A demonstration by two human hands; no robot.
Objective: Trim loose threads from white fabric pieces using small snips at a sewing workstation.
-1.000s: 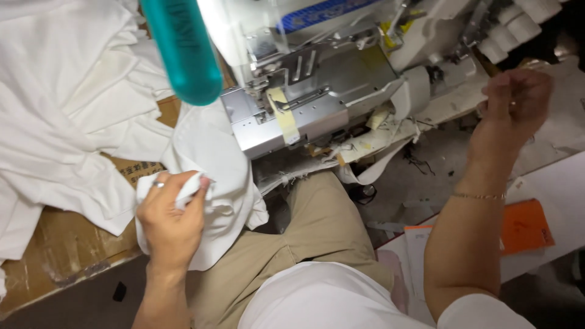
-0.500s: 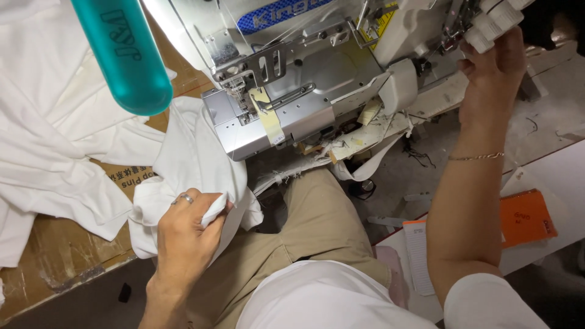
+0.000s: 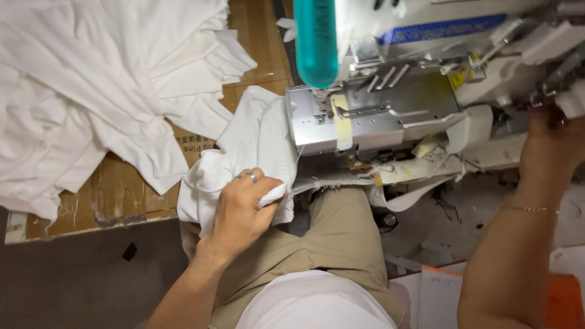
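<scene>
Left hand point(image 3: 241, 210) grips bunched white cloth point(image 3: 256, 146) beside the sewing machine point(image 3: 378, 113). Right hand point(image 3: 551, 146), partly cut off, reaches behind it; grip unclear. View has shifted left since earlier.

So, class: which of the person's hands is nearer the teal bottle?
Left. The left hand grips white cloth below the teal bottle; the right hand is far right.

A single head-worn camera is looking steeply down, close over the person's lap. It is taking in the left hand point(image 3: 241, 210), gripping bunched white cloth point(image 3: 256, 146) beneath its fingers, and the grey metal sewing machine point(image 3: 372, 116) just beyond those fingertips, with the right hand point(image 3: 551, 146) reaching up at the frame's right edge.
</scene>
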